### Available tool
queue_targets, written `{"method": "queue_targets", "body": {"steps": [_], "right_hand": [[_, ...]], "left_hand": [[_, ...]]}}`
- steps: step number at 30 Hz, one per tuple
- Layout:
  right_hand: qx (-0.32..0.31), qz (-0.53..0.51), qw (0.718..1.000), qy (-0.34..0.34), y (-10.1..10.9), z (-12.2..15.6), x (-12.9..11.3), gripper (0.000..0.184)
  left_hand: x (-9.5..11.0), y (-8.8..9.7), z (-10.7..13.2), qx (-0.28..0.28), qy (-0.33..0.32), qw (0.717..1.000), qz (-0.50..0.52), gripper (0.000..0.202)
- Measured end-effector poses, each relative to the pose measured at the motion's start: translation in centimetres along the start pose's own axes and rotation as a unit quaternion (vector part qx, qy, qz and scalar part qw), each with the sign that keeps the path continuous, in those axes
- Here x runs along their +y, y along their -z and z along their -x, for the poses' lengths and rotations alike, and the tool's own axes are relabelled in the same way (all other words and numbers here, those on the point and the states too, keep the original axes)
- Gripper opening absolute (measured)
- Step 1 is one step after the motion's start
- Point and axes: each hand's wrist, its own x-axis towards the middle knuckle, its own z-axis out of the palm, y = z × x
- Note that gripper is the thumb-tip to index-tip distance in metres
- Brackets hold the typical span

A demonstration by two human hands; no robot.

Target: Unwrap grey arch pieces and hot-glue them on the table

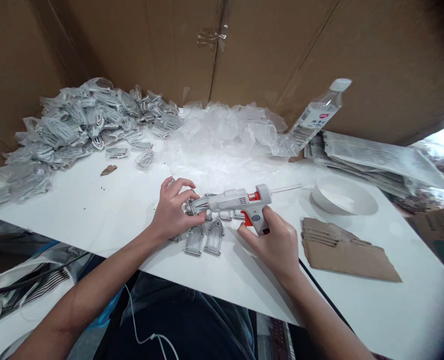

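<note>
My right hand [276,242] grips a white glue gun [237,199] by its handle, with fingers at the orange trigger. A clear glue stick [286,188] sticks out of its back end. My left hand [177,209] is closed on a small grey arch-shaped plastic piece [199,205], pinched between thumb and fingers. The gun's nozzle is at this piece; whether it touches, I cannot tell. Several like pieces lie on the white table just below, among them one grey arch frame [214,237] and another arch frame [194,240].
A heap of bagged grey parts [83,120] fills the back left. Crumpled clear plastic bags [229,130] lie at the back middle, beside a tilted water bottle [315,117]. To the right are a white bowl [344,196], torn cardboard [349,255] and a black cord [325,295].
</note>
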Motion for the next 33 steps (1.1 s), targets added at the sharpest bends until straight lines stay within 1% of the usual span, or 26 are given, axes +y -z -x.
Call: {"method": "queue_targets", "body": {"steps": [7,12,17,27,33], "right_hand": [[0.016,0.011,0.999,0.026,-0.15,-0.02,0.02,0.032],[0.028,0.032,0.999,0.029,-0.36,0.08,0.26,0.045],[0.033,0.038,0.998,0.032,-0.28,0.08,0.30,0.048],[0.029,0.027,0.998,0.045,-0.21,-0.04,0.01,0.047],[0.034,0.030,0.998,0.052,-0.26,0.03,0.01,0.046]], "left_hand": [[-0.08,-0.09,0.04,0.008,-0.008,1.000,0.000,0.026],[-0.16,-0.10,0.12,0.003,-0.005,1.000,0.004,0.026],[-0.18,-0.08,0.11,0.003,-0.005,1.000,0.000,0.027],[-0.21,-0.10,0.09,-0.007,-0.019,1.000,0.000,0.024],[-0.22,-0.09,0.10,-0.017,-0.012,1.000,0.005,0.024]]}}
